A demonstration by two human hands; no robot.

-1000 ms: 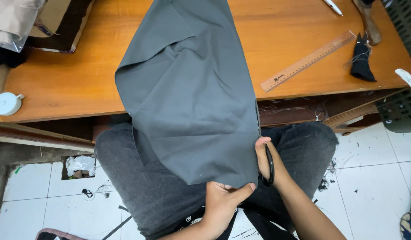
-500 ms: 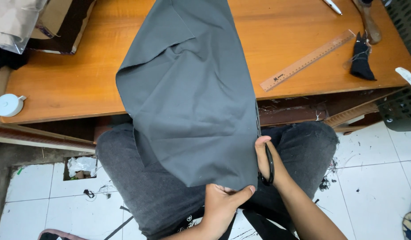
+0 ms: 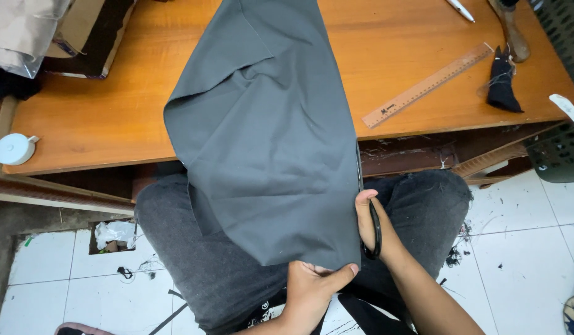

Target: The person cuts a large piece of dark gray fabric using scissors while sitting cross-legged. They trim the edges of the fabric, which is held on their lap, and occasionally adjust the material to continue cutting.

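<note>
White tiled floor [image 3: 535,248] below, littered with dark thread scraps; wooden desk [image 3: 101,118] across the top of the view. Grey cloth [image 3: 268,136] hangs from the desk over the front edge and down onto the person's lap, which is in dark grey trousers [image 3: 194,260].

Left hand [image 3: 311,288] comes up from the bottom of the view, palm turned upward, thumb and fingers pinching the lower hem of the cloth near its right corner. Right hand [image 3: 370,226] sits at the cloth's right edge, wrist bent, fingers curled through the black handles of scissors [image 3: 375,232], thumb pointing up along the edge. Blades hidden against the fabric edge, so cannot tell how far they are parted.

On the desk, well apart from both hands: wooden ruler [image 3: 428,85] lying diagonally, black fabric scrap [image 3: 501,87] beside it, white round tape measure [image 3: 13,149] at the far left corner
</note>
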